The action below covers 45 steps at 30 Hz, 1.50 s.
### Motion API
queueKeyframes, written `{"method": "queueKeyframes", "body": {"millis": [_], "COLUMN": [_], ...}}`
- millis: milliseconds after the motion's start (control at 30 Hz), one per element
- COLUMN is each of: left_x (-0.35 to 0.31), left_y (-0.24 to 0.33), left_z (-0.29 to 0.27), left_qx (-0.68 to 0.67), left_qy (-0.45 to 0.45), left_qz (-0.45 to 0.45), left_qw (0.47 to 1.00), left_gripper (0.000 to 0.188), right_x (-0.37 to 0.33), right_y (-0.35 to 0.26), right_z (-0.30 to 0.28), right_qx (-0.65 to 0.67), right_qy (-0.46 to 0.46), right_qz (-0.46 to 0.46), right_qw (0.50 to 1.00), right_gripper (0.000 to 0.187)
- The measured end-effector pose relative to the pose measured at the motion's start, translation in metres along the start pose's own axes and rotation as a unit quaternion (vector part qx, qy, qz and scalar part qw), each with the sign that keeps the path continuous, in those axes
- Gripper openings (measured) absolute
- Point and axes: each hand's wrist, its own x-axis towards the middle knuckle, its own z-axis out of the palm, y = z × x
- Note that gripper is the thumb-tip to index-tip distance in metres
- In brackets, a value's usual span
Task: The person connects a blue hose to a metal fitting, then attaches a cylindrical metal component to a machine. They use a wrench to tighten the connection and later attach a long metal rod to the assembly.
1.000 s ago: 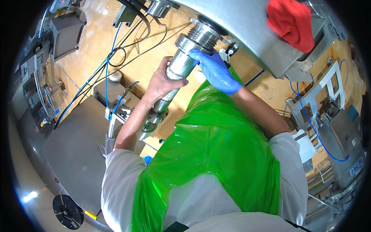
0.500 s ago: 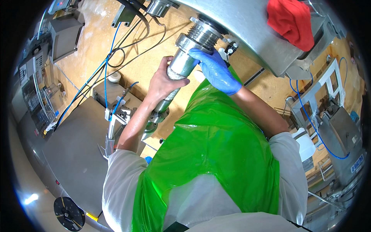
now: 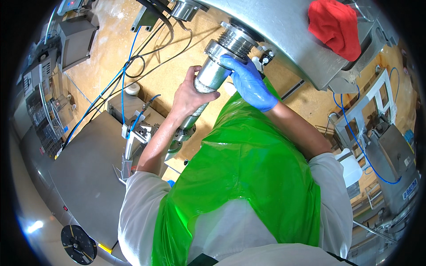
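— What is that steel tube (image 3: 212, 75)?

— A shiny metal cylinder, tilted, its upper end meeting the threaded collar (image 3: 236, 39) under the big steel vessel.

— And lower down?

— It narrows to a thinner shaft running into a round flange (image 3: 183, 134).

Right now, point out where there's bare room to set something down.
The grey metal top at lower left is bare between the small clamp stand and the black disc. It is crowded around the steel tube, where the left hand and gloved right hand grip it.
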Motion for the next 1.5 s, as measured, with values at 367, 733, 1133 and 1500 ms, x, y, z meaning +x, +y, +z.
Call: {"method": "queueKeyframes", "body": {"millis": [367, 733, 1133, 1500], "left_x": [0.000, -0.002, 0.001, 0.000], "left_y": [-0.001, -0.006, -0.004, 0.000], "left_z": [0.000, 0.003, 0.003, 0.006], "left_qx": [-0.002, 0.002, -0.007, 0.013], "left_qy": [0.003, 0.015, 0.010, 0.021], "left_qz": [0.003, 0.021, 0.016, 0.000], "left_qw": [1.000, 1.000, 1.000, 1.000], "left_gripper": [0.080, 0.082, 0.081, 0.077], "right_x": [0.007, 0.010, 0.001, -0.007], "right_y": [-0.003, -0.011, 0.012, 0.005], "right_z": [0.000, -0.004, -0.038, 0.011], "right_qx": [-0.079, -0.109, 0.006, -0.061], "right_qy": [0.012, -0.001, -0.069, 0.069], "right_qz": [-0.038, -0.023, -0.022, -0.056], "right_qw": [0.996, 0.994, 0.997, 0.994], "right_gripper": [0.035, 0.040, 0.046, 0.030]}}
